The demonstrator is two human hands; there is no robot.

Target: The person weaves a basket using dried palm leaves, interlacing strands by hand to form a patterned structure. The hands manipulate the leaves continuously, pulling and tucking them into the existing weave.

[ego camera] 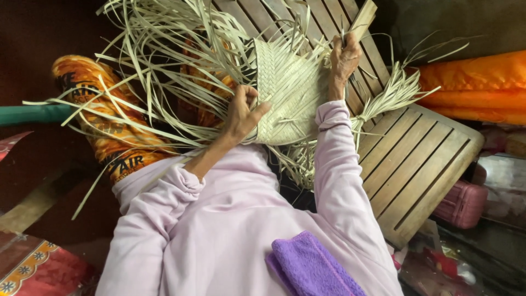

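While a tight herringbone panel already fills the middle of the woven mat (pixel 287 96), much of the plaiting looks unfinished, judging by the long loose strips (pixel 164 60) that fan out from its left and upper edges and the shorter fringe trailing off its right and lower edges. The mat lies on the person's lap, half over a slatted wooden board (pixel 416 159) that stretches away to the mat's right. The left hand (pixel 244 112) sits at the mat's left edge, fingers curled closed around a few strips with the thumb pressed onto the finished weave. The right hand (pixel 344 55) is at the mat's upper right corner, closed around a thin dark tool (pixel 343 37) whose tip pokes up above the knuckles; what kind of tool it is I cannot tell. The strips are pale straw-green, flat, narrow and dry-looking, springy where free and packed into neat diagonal rows where woven, so the finished part reads as a stiff, matte sheet with a rounded lower edge. Under the loose strips to the mat's left, orange patterned cloth (pixel 109 131) covers the legs. Pale lilac sleeves (pixel 334 164), soft and creased, run down from the mat toward the camera, and a fuzzy purple towel (pixel 312 266) lies well below the mat. Bright orange fabric (pixel 476 82) is bunched beyond the board, far right of the mat.
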